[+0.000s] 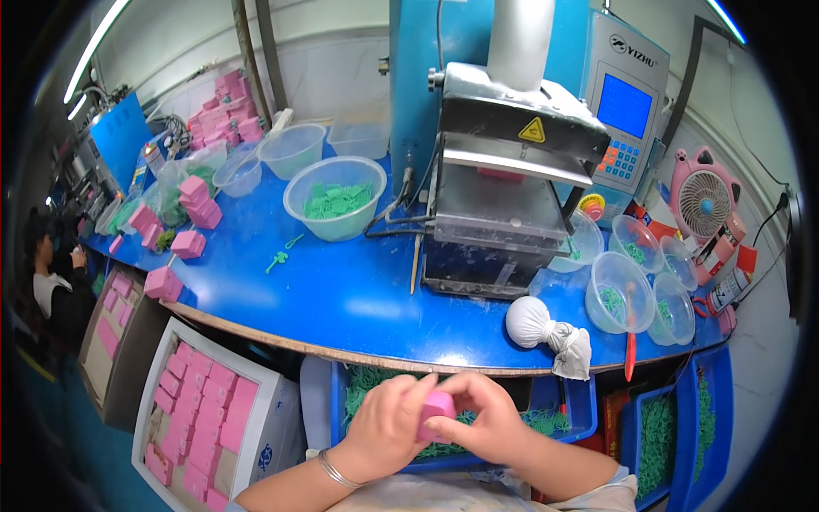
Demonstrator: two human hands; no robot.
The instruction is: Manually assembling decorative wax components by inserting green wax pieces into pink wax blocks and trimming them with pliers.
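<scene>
Head view, going left to right: far left there's another person [51,273] down past the end of the bench, well apart from the action. Next comes a white crate [183,444] on the floor packed with pink boxes in rows, sitting just under the curved front edge of the blue table [341,299]. More loose pink boxes [192,213] are scattered along the table's left end, with some clear bowls behind them and one bigger bowl of green plastic bits [335,200] further in. The middle stretch of the table in front of that bowl is pretty open.

Low centre, below the table edge, the person's left hand [388,427] and right hand [482,422] meet over a blue bin of green pieces [563,418]. Both sets of fingers are curled in tight around a small pink block [437,410], pinching it from either side, so it sits between the two hands right over the bin. There's a silver bangle [337,471] on the left wrist.

Right of centre the press machine [512,179] takes up most of the depth, leaving only a thin strip of table in front. A tied white cloth bag [546,333] lies near the edge there. Then a cluster of small clear bowls [640,282], and a pink fan [704,200] by the wall
</scene>
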